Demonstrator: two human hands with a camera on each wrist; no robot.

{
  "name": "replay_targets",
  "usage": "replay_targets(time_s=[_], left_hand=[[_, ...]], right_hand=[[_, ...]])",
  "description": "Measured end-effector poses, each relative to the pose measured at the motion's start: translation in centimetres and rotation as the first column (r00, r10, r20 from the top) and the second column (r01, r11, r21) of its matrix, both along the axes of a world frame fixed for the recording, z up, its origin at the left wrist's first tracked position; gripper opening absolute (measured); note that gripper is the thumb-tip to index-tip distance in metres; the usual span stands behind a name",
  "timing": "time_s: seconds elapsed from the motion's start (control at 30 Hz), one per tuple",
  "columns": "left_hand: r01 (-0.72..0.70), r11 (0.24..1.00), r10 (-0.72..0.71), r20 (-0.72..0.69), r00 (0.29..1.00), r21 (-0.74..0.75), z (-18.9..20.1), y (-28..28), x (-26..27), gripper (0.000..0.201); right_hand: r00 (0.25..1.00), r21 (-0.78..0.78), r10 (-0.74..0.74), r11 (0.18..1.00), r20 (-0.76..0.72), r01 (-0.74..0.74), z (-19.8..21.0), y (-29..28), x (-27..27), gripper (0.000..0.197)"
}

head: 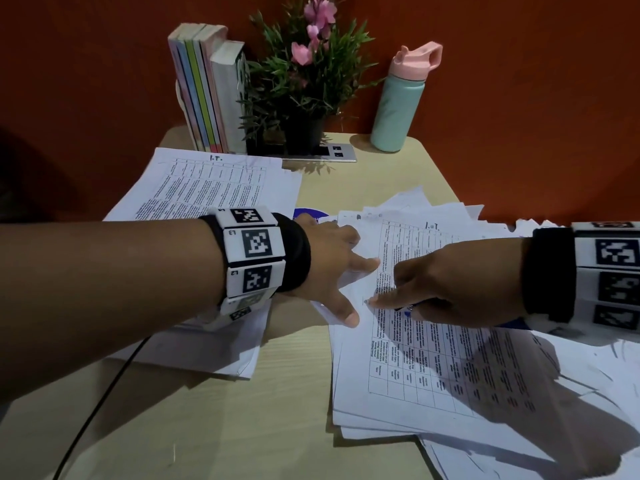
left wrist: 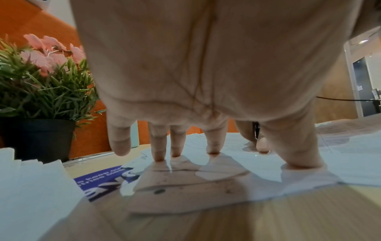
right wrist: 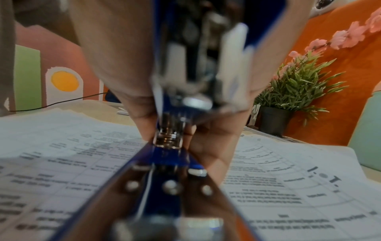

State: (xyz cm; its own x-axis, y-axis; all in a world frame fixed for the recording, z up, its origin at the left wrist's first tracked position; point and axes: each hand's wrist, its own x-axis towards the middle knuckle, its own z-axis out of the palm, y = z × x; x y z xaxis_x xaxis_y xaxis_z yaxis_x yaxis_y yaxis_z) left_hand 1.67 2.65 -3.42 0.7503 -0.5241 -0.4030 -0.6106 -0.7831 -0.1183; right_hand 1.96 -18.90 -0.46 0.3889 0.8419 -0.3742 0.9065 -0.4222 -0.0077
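1. One blue stapler (right wrist: 167, 156) is clamped in our right hand (head: 460, 282), over the printed sheet (head: 433, 368) near its left edge, on the right-hand stack on the table (head: 294, 393).
2. Our left hand (head: 325, 265) presses that sheet with straight, spread fingers.
3. Behind stand books (head: 204, 88), a potted plant (head: 304, 81) and a bottle (head: 398, 98).

A study or office corner: upright books (head: 204, 88) at 11 o'clock, printed papers (head: 207, 188) covering the table (head: 284, 393), a potted plant (head: 304, 81) at 12.
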Motion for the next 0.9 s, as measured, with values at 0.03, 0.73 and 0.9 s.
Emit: replay_targets(time_s=[0.03, 0.73, 0.9], left_hand=[[-0.001, 1.000, 0.001, -0.001, 1.000, -0.001, 0.0, 0.0, 0.0, 0.096], [-0.007, 1.000, 0.007, 0.005, 1.000, -0.021, -0.2, 0.1, -0.3, 0.092], [-0.003, 0.999, 0.003, 0.004, 1.000, -0.041, -0.3, 0.1, -0.2, 0.089]], right_hand=[[1.000, -0.007, 0.004, 1.000, -0.011, -0.004, 0.0, 0.0, 0.2, 0.049], [0.995, 0.069, 0.049, 0.996, 0.085, -0.055, -1.2, 0.8, -0.7, 0.050], [0.992, 0.056, 0.053, 0.997, 0.113, -0.059, -1.3, 0.9, -0.7, 0.049]])
